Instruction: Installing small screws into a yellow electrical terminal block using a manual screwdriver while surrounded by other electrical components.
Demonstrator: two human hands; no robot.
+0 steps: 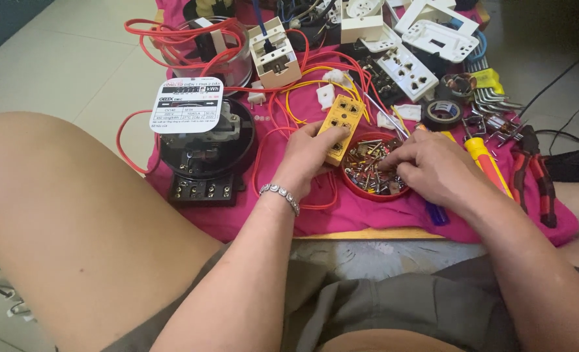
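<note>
Head view: left hand (306, 156) on yellow socket block (341, 127)

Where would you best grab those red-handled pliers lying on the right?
Probably by the two red handles, coming from above at the near end. The pliers lie flat on the pink cloth, handles toward the person, jaws pointing away among the hex keys; fingers could close around both.

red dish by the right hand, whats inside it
The red dish holds a heap of small metal screws and bits. The right hand covers its right side, so what lies there is hidden.
</note>
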